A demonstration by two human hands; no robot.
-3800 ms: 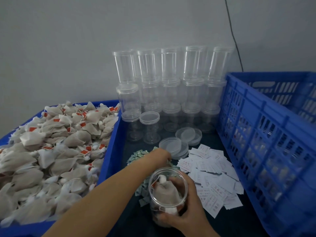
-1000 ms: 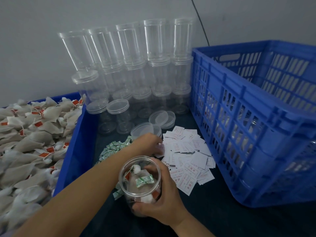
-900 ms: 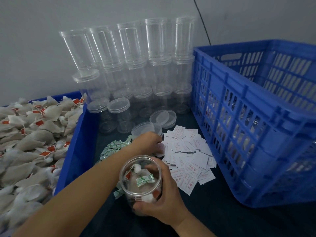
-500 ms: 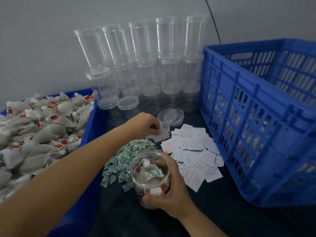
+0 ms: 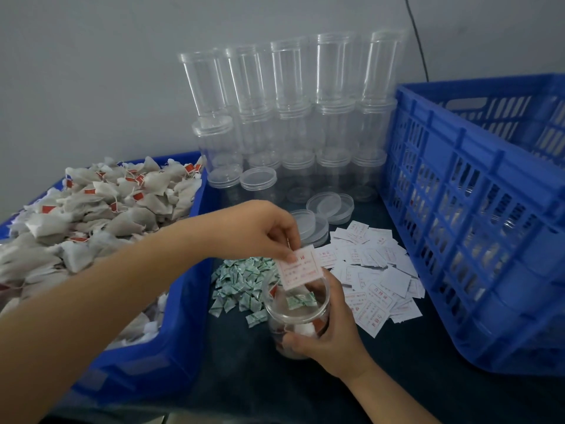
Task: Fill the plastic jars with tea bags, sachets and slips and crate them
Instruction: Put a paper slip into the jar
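My right hand grips an open clear plastic jar standing on the dark table. Inside it lie tea bags and a green sachet. My left hand pinches a white paper slip with red print just above the jar's mouth. A pile of green sachets lies left of the jar, and loose slips are spread to its right. A blue tray holding tea bags is on the left.
Stacked empty clear jars stand against the back wall, with loose lids in front of them. A tall blue slatted crate fills the right side. The blue tray's wall runs close to my left forearm.
My left hand picked a slip from the pile and carried it back over the jar's mouth. The jar stayed in my right hand; a green sachet went in earlier.
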